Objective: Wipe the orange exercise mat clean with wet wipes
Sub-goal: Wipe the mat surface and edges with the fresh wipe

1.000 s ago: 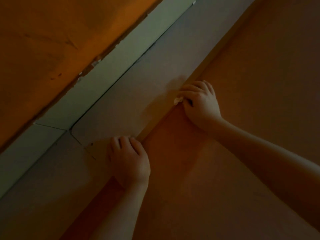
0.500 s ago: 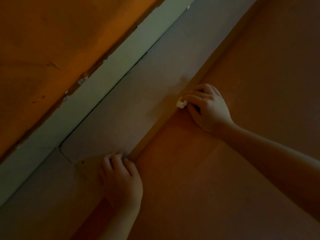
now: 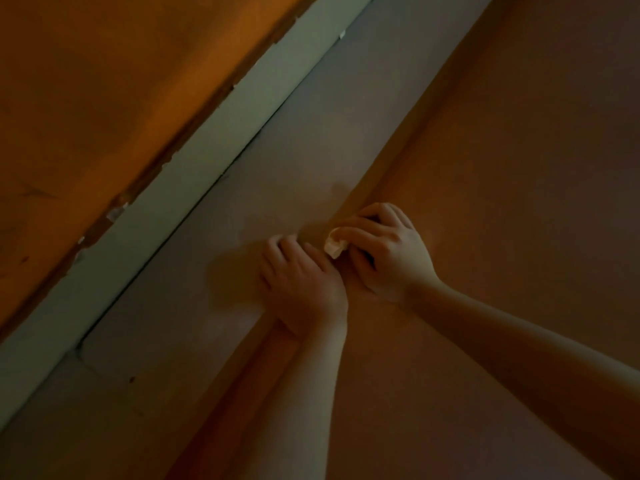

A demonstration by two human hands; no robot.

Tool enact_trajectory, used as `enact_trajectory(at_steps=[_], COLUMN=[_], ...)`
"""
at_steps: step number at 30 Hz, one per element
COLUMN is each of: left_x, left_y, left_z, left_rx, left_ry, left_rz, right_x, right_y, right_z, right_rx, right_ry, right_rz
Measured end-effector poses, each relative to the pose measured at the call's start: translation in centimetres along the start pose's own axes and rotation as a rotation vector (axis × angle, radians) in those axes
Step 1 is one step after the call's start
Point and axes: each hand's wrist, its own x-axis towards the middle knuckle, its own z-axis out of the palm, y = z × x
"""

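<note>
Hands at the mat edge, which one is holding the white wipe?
The right hand, its fingers curled round the crumpled wipe; the left hand beside it holds nothing.

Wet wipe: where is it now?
Head view, centre: the right hand pinches the wet wipe at the edge of the orange mat, beside the left hand.

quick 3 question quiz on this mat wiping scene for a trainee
1. True or false: the right hand pinches the white wipe.
2. Fill in: the fingertips of the left hand rest on the grey ____.
3. The wipe sits: A) at the edge of the orange mat B) mid-mat C) under the left hand.
Key: 1 true; 2 floor; 3 A.
</note>
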Motion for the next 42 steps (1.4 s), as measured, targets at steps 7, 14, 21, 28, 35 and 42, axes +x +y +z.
enact_trajectory(at_steps=[7, 14, 21, 28, 35, 42], left_x=[0.3, 0.5, 0.4, 0.3, 0.2, 0.1], left_y=[-0.1, 0.1, 0.1, 0.4, 0.7, 0.9], left_z=[0.0, 0.2, -0.1, -0.4, -0.7, -0.7], left_rx=[0.019, 0.027, 0.053, 0.043, 0.022, -0.016], left_ry=[-0.033, -0.048, -0.05, -0.047, -0.039, -0.035], left_rz=[0.025, 0.034, 0.043, 0.032, -0.013, -0.044], right_x=[-0.1, 0.1, 0.1, 0.3, 2.0, 7.0], right_y=[-0.2, -0.3, 0.1, -0.2, 3.2, 11.5], right_z=[0.2, 0.2, 0.4, -0.1, -1.8, -4.6], right_rx=[-0.028, -0.046, -0.044, 0.003, -0.022, -0.19], right_ry=[0.01, 0.033, 0.026, 0.002, -0.054, -0.001], right_rz=[0.054, 0.077, 0.071, 0.072, -0.073, 0.037])
